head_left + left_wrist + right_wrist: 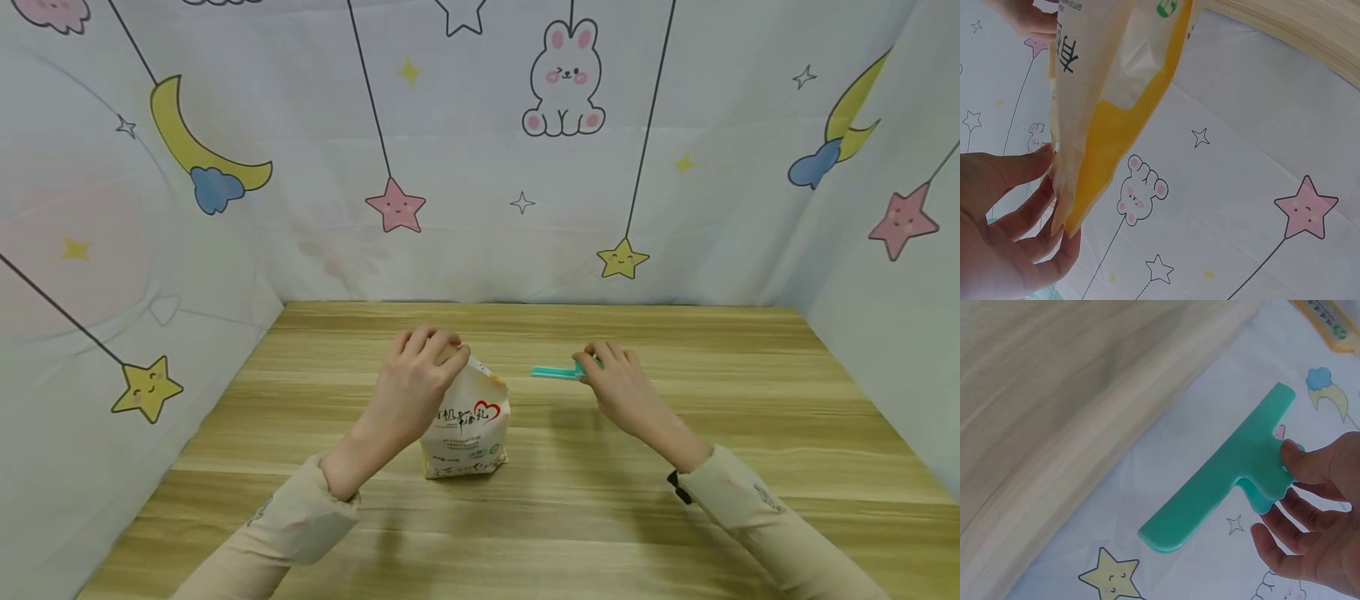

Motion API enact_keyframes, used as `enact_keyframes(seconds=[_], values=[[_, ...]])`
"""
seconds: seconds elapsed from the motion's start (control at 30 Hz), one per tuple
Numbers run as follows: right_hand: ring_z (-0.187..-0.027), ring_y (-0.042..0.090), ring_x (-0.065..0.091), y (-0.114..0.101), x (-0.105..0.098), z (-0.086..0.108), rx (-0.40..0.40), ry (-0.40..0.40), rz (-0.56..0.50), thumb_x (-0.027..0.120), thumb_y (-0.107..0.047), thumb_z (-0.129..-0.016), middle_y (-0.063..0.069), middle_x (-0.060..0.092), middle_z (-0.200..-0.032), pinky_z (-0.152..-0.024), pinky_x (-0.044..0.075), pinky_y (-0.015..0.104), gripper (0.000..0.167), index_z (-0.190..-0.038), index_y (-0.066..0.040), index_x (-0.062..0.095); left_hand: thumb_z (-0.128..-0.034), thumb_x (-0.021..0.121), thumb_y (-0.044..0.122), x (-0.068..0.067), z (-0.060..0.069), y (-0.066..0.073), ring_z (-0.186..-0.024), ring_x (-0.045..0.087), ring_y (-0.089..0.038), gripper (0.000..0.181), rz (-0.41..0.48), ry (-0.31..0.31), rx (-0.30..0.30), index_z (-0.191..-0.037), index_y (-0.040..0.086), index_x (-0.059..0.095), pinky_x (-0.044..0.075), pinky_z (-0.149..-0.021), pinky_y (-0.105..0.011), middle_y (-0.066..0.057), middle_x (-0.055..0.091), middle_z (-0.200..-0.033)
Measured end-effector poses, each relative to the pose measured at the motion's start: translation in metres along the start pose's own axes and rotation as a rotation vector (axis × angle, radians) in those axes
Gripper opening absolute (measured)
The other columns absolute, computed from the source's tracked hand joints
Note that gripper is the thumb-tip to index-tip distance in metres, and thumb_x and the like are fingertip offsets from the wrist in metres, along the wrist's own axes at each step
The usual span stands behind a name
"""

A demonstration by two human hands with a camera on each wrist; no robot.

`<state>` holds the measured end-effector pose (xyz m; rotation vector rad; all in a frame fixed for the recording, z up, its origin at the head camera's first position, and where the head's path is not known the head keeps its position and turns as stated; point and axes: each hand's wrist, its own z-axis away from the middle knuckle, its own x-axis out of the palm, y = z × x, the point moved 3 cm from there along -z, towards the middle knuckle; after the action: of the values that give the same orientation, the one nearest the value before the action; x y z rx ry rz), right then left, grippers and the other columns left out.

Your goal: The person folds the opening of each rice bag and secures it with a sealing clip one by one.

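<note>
Left hand (416, 379) pinches the top edge of a glossy, soft-sided bag (468, 446) directly below it, and right hand (618, 385) pinches a smooth plastic clip (1225, 469), its straight bar projecting leftward.

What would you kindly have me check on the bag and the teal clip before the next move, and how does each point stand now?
1. The bag is upright: ok.
2. The left hand holds the bag by its top: ok.
3. The right hand pinches the clip: ok.
4. The clip is at the bag's top: not ok, it is apart, off to the bag's right in the head view.
5. The clip's jaws are parted enough: cannot tell.
6. The bag's top is fully closed: cannot tell, fingers cover part of it.
</note>
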<state>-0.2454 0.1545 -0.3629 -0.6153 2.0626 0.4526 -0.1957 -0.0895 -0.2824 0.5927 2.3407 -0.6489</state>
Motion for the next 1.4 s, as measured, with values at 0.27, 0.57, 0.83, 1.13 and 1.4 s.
enact_keyframes(seconds=[0.27, 0.57, 0.83, 1.13, 1.4], values=[[-0.087, 0.029, 0.054, -0.005, -0.01, -0.006, -0.026, 0.092, -0.063, 0.067, -0.007, -0.076, 0.015, 0.055, -0.095, -0.071, 0.047, 0.041, 0.027, -0.101, -0.001, 0.06, -0.0706, 0.067, -0.004, 0.001, 0.0, 0.0, -0.086, 0.054, -0.025, 0.02, 0.01, 0.023, -0.005, -0.085, 0.011, 0.067, 0.046, -0.071, -0.037, -0.005, 0.062, -0.089], [-0.092, 0.025, 0.053, -0.005, -0.019, -0.012, 0.005, 0.19, -0.299, 0.066, -0.002, -0.076, 0.013, 0.055, -0.101, -0.074, 0.048, 0.035, 0.028, -0.103, 0.0, 0.058, -0.0703, 0.067, -0.003, 0.0, 0.0, 0.0, -0.086, 0.053, -0.025, 0.021, 0.005, 0.044, -0.01, -0.085, 0.011, 0.067, 0.046, -0.071, -0.038, -0.005, 0.062, -0.089], [-0.083, 0.02, 0.057, -0.004, -0.021, -0.015, 0.128, 0.174, -0.567, 0.066, -0.004, -0.077, 0.01, 0.06, -0.096, -0.065, 0.052, 0.031, 0.028, -0.105, -0.003, 0.059, -0.0709, 0.067, -0.003, 0.0, 0.001, 0.0, -0.086, 0.052, -0.025, 0.022, -0.001, 0.035, -0.012, -0.087, 0.012, 0.068, 0.044, -0.071, -0.038, -0.004, 0.062, -0.09], [-0.091, 0.024, 0.059, -0.005, -0.024, -0.019, 0.288, 0.117, -0.828, 0.061, -0.007, -0.081, 0.013, 0.062, -0.102, -0.075, 0.052, 0.036, 0.028, -0.109, -0.003, 0.059, -0.07, 0.067, -0.003, 0.0, 0.002, -0.001, -0.087, 0.052, -0.026, 0.024, 0.017, 0.026, -0.021, -0.088, 0.012, 0.068, 0.044, -0.072, -0.039, -0.005, 0.062, -0.091], [-0.099, 0.027, 0.058, -0.003, -0.029, -0.029, 0.364, -0.004, -0.97, 0.058, -0.011, -0.085, 0.015, 0.06, -0.108, -0.083, 0.05, 0.034, 0.032, -0.115, -0.002, 0.055, -0.0691, 0.067, -0.005, 0.001, 0.002, -0.001, -0.088, 0.052, -0.026, 0.027, 0.035, 0.036, -0.025, -0.09, 0.012, 0.067, 0.043, -0.073, -0.039, -0.006, 0.062, -0.092]])
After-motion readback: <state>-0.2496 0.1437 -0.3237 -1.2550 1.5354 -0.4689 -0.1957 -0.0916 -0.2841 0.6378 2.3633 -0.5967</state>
